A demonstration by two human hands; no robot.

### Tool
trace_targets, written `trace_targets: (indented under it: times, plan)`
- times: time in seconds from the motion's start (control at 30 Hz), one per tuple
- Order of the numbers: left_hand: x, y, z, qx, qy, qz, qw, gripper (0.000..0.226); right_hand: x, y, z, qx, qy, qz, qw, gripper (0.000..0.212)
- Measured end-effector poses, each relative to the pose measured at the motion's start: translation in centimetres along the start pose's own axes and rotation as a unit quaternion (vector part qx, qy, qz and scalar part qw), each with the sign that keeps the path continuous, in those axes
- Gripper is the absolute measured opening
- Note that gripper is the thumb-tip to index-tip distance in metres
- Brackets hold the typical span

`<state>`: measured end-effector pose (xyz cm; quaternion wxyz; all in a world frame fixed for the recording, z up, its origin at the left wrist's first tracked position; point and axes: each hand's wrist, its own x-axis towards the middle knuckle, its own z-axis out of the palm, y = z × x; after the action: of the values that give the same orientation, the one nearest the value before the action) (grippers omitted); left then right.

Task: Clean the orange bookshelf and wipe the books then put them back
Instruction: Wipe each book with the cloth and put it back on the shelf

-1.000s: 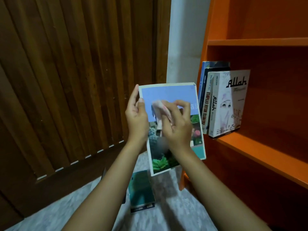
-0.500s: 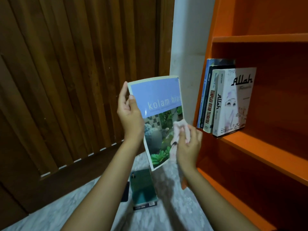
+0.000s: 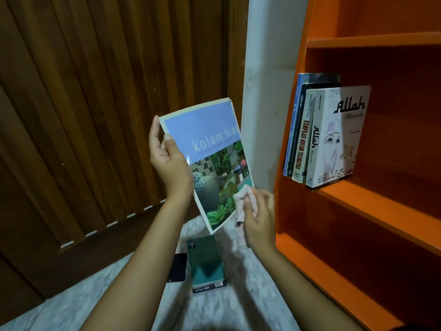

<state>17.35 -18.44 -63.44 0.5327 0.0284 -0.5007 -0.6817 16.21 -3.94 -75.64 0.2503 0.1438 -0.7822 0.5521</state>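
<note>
Figure. Wiping of a thin paperback, seen from the head camera. Nearest, on the pale floor, a green book lies flat just beside a dark phone-like object, both directly below the work. Above them, the right hand is closed around a bunched pink cloth and presses it against the lower right corner of the "kolam hias" book. The left hand pinches that book by its left edge alone, thumb on the cover and fingers behind, holding it upright and slightly tilted in mid-air, well clear of any shelf. Farther right, the orange bookshelf carries four upright books at the left end of its middle shelf, the outermost leaning slightly and projecting over the front edge.

Probable hazards: with the cloth pushing at the corner farthest from the one-sided grip, the soft cover may bend or crease, or the book may twist out of the pinch and fall onto the green book below. When it is returned, a nudge could tip the projecting book off the shelf's front edge. The floor items also lie where a knee or arm could strike them.
</note>
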Motion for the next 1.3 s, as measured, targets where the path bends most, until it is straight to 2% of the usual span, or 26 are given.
trace_targets:
  times: [0.17, 0.27, 0.33, 0.53, 0.67, 0.77, 0.9, 1.1, 1.3]
  plan:
    - [-0.4, 0.6, 1.1, -0.035, -0.113, -0.019, 0.993, 0.033, 4.8, -1.4, -2.3, 0.085, 0.047, 0.071, 0.993, 0.035]
    - [-1.2, 1.5, 2.8, -0.048, -0.165, -0.027, 0.985, 0.033, 8.1, -3.8, -4.7, 0.203, 0.022, 0.106, 0.973, 0.034]
    - [-1.8, 1.9, 4.0, -0.057, -0.178, -0.035, 0.982, 0.033, 9.9, -5.5, -6.9, 0.238, 0.008, 0.105, 0.965, 0.032]
    - [-4.3, 3.4, 9.8, -0.092, -0.162, 0.007, 0.982, 0.042, 12.3, -6.8, -14.3, 0.176, 0.109, 0.036, 0.978, 0.031]
    - [-7.9, 2.8, 14.4, -0.077, -0.195, 0.04, 0.977, 0.04, 13.0, -5.4, -18.8, 0.133, 0.183, 0.014, 0.974, 0.026]
    - [-10.7, 0.8, 17.0, -0.024, -0.243, 0.072, 0.967, 0.052, 13.3, -3.2, -20.9, 0.114, 0.228, 0.017, 0.967, 0.025]
    - [-12.9, -2.9, 18.9, 0.044, -0.315, 0.076, 0.945, 0.067, 13.9, 0.7, -22.2, 0.112, 0.239, 0.036, 0.964, 0.025]
    - [-13.2, -5.3, 21.8, 0.089, -0.315, 0.134, 0.936, 0.077, 15.8, 4.9, -21.9, 0.157, 0.279, 0.036, 0.947, 0.039]
    - [-13.0, -7.4, 23.9, 0.136, -0.334, 0.181, 0.915, 0.082, 19.4, 7.4, -21.1, 0.2, 0.322, 0.031, 0.925, 0.03]
